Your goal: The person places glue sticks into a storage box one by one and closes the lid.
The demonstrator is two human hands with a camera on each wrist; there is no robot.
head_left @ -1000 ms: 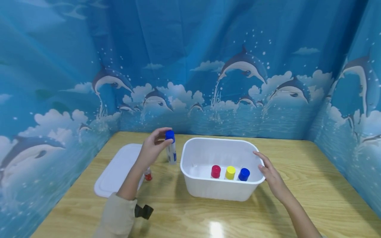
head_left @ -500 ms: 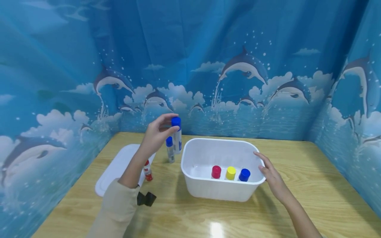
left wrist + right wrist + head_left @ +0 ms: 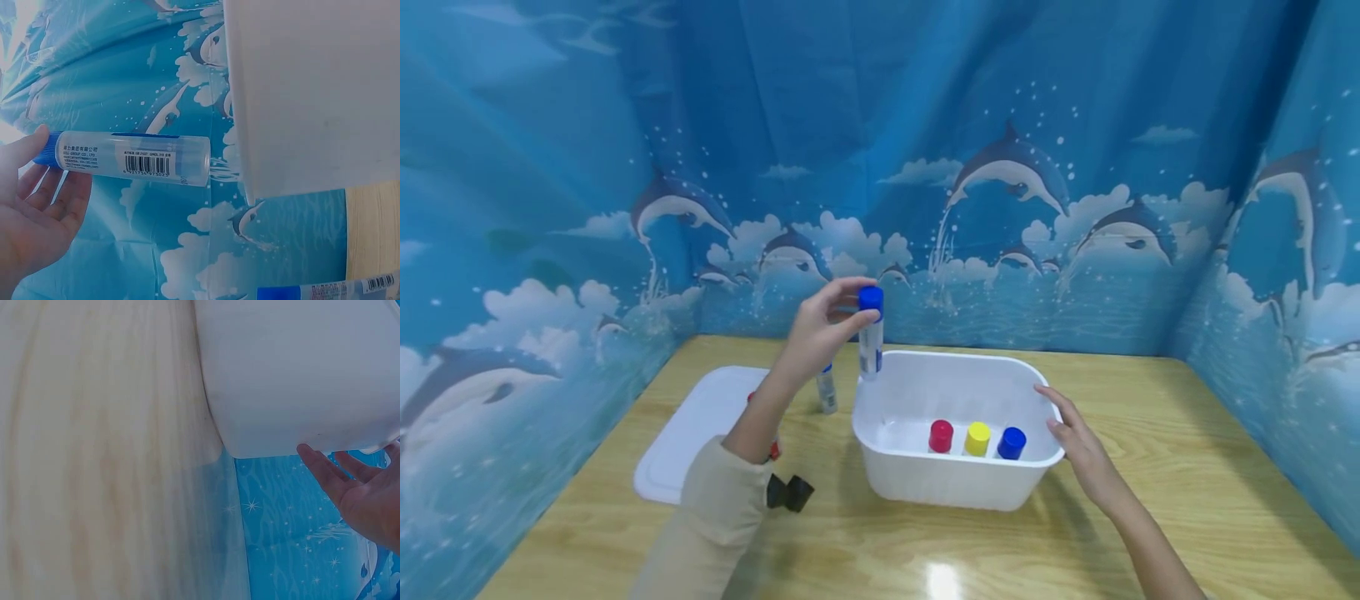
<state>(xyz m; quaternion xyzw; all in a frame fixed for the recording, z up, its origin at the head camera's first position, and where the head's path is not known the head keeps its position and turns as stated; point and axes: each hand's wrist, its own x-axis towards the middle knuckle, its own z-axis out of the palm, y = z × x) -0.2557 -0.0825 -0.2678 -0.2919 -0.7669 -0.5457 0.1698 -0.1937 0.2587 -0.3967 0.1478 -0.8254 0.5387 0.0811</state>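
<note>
My left hand (image 3: 829,327) pinches the blue cap of a clear tube (image 3: 871,337), which hangs upright at the left back rim of the white bin (image 3: 955,483). The left wrist view shows that tube (image 3: 134,156) with its barcode label, thumb and fingers of my hand (image 3: 44,212) round the cap. Inside the bin stand things with a red cap (image 3: 941,436), a yellow cap (image 3: 977,438) and a blue cap (image 3: 1012,443). My right hand (image 3: 1088,458) holds the bin's right rim; in the right wrist view the hand (image 3: 369,494) touches the bin wall (image 3: 300,381).
A smaller blue-capped tube (image 3: 827,392) stands left of the bin. A white lid (image 3: 692,433) lies farther left, and a red-and-clear item (image 3: 775,450) is partly behind my left forearm. A dolphin-print curtain (image 3: 880,167) borders the wooden table (image 3: 865,550).
My left hand has lifted the tube and carried it right, from beside the smaller tube to the bin's left rim. My right hand stays on the bin's rim.
</note>
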